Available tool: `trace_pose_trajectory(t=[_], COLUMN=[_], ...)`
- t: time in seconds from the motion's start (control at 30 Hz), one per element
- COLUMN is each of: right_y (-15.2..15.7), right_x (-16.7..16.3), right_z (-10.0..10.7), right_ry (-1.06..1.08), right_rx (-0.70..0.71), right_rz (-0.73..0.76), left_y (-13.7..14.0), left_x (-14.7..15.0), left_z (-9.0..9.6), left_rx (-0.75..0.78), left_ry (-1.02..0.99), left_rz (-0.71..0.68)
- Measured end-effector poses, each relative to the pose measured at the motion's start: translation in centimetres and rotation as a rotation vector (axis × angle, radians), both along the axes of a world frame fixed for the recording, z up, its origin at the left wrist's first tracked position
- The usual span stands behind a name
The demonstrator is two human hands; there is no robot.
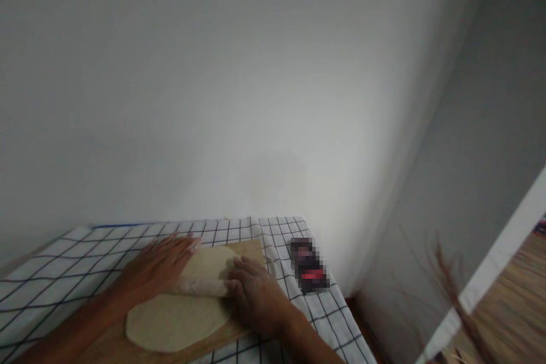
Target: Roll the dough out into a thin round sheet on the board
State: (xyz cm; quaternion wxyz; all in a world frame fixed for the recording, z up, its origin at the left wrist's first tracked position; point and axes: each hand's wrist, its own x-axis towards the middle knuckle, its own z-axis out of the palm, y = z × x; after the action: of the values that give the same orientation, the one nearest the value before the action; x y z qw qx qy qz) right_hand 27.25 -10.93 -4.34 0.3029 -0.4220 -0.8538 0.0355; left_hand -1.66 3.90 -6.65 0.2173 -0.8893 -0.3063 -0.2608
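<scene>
A pale rolling pin lies across a sheet of flattened dough, which shows both in front of and behind it. Under the dough is a wooden board. My left hand rests over the pin's left end, fingers stretched forward and flat, with whitish flour or dough on the fingertips. Curled over the right end of the pin is my right hand, its fingers bent. Both ends of the pin are hidden by my hands.
A white cloth with a dark grid covers the table. Right of the board lies a dark, pixelated item with a red patch. A plain wall stands behind the table. Thin brown branches rise at the lower right.
</scene>
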Motion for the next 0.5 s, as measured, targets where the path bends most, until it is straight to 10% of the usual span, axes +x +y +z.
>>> trace_pose_trajectory(t=[0.2,0.5], right_y=[-0.1,-0.9], right_x=[-0.1,-0.8], right_z=[-0.1,0.5], right_ry=[0.039,-0.058], right_rx=[-0.052,-0.07], right_rz=[-0.014,0.03], left_y=[3.0,-4.9], left_x=[1.8,0.5], left_z=[0.0,-0.6], left_rx=[-0.012,-0.151], left_ry=[0.025,-0.15], left_rz=[0.003,0.231])
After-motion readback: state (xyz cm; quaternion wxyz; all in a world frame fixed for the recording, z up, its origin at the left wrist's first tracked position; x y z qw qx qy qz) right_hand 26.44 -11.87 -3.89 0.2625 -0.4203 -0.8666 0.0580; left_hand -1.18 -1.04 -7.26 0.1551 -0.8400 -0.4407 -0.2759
